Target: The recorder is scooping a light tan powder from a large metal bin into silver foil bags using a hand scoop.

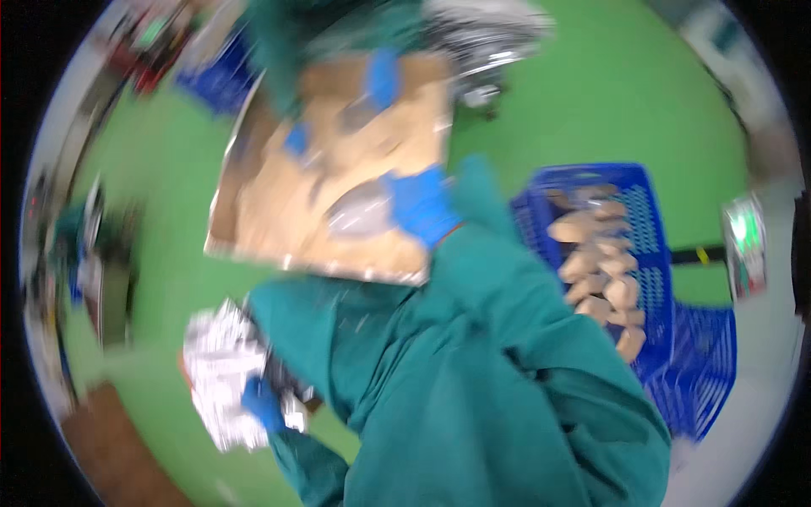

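Note:
My right hand, in a blue glove, is closed on the near end of a smooth grey, see-through oval piece; blur hides its exact kind. It is held over a shallow tan tray with a pale rim. My left hand, also gloved in blue, lies low at the left against a pile of shiny silver sheets or bags. Its fingers are smeared by motion. Across the tray, a co-worker's two blue-gloved hands reach in, beside a similar greyish piece.
A blue basket at the right holds several tan, rounded lumps, with another blue basket beside it. Silver packages are piled at the far side. A small device with a lit green display stands at far right on the green floor.

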`<state>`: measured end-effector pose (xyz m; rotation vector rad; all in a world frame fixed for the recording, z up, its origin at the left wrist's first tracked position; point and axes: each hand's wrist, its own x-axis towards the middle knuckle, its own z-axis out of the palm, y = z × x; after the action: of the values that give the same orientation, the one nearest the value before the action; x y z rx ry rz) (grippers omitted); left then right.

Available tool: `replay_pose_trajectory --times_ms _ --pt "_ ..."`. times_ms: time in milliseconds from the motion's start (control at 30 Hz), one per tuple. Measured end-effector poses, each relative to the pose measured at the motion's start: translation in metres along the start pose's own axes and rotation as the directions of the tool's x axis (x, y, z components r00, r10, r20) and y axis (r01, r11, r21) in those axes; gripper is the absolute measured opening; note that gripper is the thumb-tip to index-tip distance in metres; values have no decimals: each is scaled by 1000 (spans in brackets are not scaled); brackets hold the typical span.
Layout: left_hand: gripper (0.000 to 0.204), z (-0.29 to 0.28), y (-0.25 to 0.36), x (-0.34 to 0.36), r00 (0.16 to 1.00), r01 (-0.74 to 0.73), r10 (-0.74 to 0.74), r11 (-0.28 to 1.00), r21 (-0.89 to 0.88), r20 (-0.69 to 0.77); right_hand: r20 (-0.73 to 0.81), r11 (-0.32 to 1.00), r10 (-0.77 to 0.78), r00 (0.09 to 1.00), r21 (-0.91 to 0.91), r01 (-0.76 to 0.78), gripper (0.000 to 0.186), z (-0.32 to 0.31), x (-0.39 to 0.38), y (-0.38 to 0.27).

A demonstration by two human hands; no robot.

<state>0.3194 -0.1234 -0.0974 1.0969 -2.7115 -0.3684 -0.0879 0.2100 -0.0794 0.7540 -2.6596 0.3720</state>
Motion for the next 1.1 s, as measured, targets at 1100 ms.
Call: replay_pose_trajectory --times_ms 1100 --pt "35 -172 122 87 880 -261 197 961 -94 -432 442 810 19 897 518 -273 37 35 51 34"
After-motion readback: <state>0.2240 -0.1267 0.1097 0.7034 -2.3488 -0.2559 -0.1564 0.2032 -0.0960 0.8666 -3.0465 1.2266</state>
